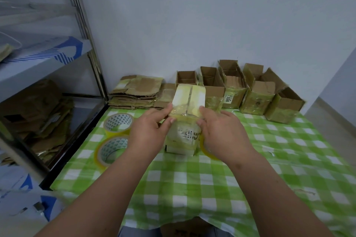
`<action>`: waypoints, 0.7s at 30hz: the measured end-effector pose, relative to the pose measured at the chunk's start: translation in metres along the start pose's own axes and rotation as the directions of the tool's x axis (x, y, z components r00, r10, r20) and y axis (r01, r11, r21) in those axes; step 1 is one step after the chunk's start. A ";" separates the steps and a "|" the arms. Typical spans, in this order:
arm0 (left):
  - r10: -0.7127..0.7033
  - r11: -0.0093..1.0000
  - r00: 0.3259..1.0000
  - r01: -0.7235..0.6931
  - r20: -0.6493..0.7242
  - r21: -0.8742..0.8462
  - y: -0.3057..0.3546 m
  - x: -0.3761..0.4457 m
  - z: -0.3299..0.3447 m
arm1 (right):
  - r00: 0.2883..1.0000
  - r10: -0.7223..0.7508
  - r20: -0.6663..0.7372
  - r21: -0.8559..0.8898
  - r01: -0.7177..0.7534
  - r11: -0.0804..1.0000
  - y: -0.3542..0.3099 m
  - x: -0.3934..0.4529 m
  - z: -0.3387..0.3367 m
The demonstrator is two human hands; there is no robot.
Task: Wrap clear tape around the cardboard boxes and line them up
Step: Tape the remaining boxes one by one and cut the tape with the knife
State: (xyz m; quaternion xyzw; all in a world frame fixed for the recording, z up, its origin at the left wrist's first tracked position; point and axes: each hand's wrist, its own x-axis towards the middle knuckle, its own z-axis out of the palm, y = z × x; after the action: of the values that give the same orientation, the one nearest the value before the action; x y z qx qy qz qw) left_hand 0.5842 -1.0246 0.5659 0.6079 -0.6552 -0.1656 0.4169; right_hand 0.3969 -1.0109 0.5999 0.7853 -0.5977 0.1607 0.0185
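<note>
- Cardboard, pale and glossy with tape, makes up the box in hand (186,113), which stands on the tabletop (240,179) at centre, its long axis running from 6 o'clock near the person to 12 o'clock toward the wall.
- Left hand (149,130) sits at the box's 9 o'clock side, fingers curled onto the near top edge and pinching it.
- Right hand (221,130) mirrors it at 3 o'clock, fingertips pressing the tape down on the same edge; a tape roll (207,150) shows under this hand (whether the hand carries it I cannot tell).
- Both hands are equally near, so the next pass of tape probably runs along that 6-to-12 axis.
- Row of taped boxes (250,92) waits at 1 o'clock along the wall, well apart; the free end for lining up looks to be nearer the left hand.
- Two spare rolls (115,136) lie at 9 o'clock.
</note>
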 end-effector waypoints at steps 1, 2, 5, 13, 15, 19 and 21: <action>-0.016 1.000 1.000 0.016 -0.004 -0.023 0.000 0.000 0.001 | 1.000 0.005 -0.017 0.003 -0.004 1.000 0.000 0.001 0.003; -0.028 0.998 1.000 0.028 -0.009 -0.047 0.000 0.001 0.001 | 0.999 0.004 -0.034 -0.002 -0.004 1.000 0.000 0.002 0.005; -0.021 0.995 1.000 0.021 -0.002 -0.099 -0.003 0.001 0.000 | 0.997 -0.004 -0.072 0.028 0.006 1.000 -0.001 0.002 0.007; -0.025 0.973 0.995 0.048 0.100 -0.228 -0.010 0.004 -0.007 | 0.999 -0.010 0.035 0.027 0.009 1.000 0.008 0.002 -0.003; -0.039 0.972 0.997 0.053 0.066 -0.227 -0.009 0.004 -0.005 | 1.000 0.005 0.015 0.047 -0.005 0.999 0.006 0.003 -0.003; -0.049 0.986 0.998 0.044 -0.032 -0.159 -0.004 -0.001 0.003 | 0.998 0.032 0.054 0.109 -0.038 0.993 0.007 0.004 -0.007; -0.069 0.985 0.996 0.060 -0.055 -0.163 -0.002 -0.004 0.004 | 0.997 0.037 0.073 0.179 -0.050 0.983 0.012 0.003 -0.012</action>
State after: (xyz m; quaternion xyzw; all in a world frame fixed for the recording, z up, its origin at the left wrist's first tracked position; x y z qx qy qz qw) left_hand 0.5826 -1.0225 0.5606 0.5977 -0.6068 -0.2132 0.4787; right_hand 0.3833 -1.0146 0.6106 0.7756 -0.5978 0.1875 -0.0770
